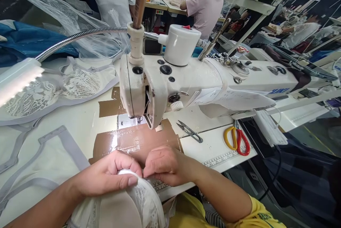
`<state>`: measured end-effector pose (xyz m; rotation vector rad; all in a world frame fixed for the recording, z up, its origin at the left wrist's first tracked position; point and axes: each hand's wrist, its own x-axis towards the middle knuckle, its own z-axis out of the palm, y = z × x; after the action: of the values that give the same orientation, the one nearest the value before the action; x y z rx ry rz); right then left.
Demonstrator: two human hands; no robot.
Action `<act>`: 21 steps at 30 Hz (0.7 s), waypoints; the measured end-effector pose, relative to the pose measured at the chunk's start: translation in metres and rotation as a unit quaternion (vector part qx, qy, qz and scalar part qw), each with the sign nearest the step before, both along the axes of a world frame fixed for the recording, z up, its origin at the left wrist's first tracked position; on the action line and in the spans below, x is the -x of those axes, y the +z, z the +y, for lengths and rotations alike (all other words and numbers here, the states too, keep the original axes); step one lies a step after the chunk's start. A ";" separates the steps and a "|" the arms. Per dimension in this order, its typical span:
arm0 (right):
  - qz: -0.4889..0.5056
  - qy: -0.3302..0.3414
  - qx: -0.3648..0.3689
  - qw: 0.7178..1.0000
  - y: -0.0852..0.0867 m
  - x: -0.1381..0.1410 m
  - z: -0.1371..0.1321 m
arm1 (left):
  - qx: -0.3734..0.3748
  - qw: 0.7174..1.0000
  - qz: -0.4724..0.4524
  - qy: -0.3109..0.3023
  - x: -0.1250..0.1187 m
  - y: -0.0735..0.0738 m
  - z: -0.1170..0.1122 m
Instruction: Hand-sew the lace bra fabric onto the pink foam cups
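Observation:
My left hand [114,173] is closed on the edge of a white lace bra [149,199], thumb on top and fingers behind it. The bra's beige cup lining faces up near my lap. Right beside those fingertips, my right hand [165,166] is curled in a pinch at the bra's edge. Whatever sits between its fingertips is hidden. Both hands are in front of a white sewing machine [149,86], just short of the brown tape [138,137] around its needle area.
Thread snips [189,131] and scissors with yellow and red handles [237,141] lie to the right. More lace bras [80,84] spread over the table's left side. A lit lamp [20,79] on a flexible neck reaches over them. Other people sit at machines behind.

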<state>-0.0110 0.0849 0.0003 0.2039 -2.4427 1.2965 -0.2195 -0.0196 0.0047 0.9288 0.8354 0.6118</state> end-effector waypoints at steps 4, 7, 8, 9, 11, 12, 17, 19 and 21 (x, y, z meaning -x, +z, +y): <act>-0.002 0.018 0.025 1.000 0.000 0.001 0.003 | -0.001 1.000 -0.003 -0.008 0.001 0.000 0.000; 0.009 0.025 0.043 0.999 -0.001 0.001 0.004 | 0.005 1.000 -0.006 -0.008 0.000 0.000 0.000; 0.014 0.026 0.044 0.999 -0.001 0.001 0.004 | 0.006 1.000 -0.007 -0.008 0.000 0.000 0.001; 0.019 0.024 0.041 0.999 -0.001 0.002 0.004 | 0.008 1.000 -0.007 -0.007 0.000 -0.001 0.001; 0.025 0.014 0.022 0.999 -0.001 0.002 0.004 | 0.010 1.000 -0.008 -0.006 0.000 -0.001 0.001; 0.026 0.007 0.008 1.000 -0.001 0.002 0.003 | 0.011 1.000 -0.007 -0.006 0.000 -0.001 0.001; 0.025 -0.019 -0.041 0.999 -0.001 0.000 -0.001 | 0.013 1.000 -0.001 -0.003 0.000 -0.001 0.001; 0.009 -0.027 -0.056 0.998 -0.001 0.000 -0.004 | 0.010 1.000 0.004 -0.003 0.000 -0.001 0.000; -0.003 -0.042 -0.066 0.997 -0.002 -0.001 -0.007 | 0.002 1.000 0.013 -0.004 -0.001 -0.001 0.001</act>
<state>-0.0100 0.0780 -0.0012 0.1306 -2.5153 1.1041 -0.2190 -0.0187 0.0036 0.9378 0.8565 0.5926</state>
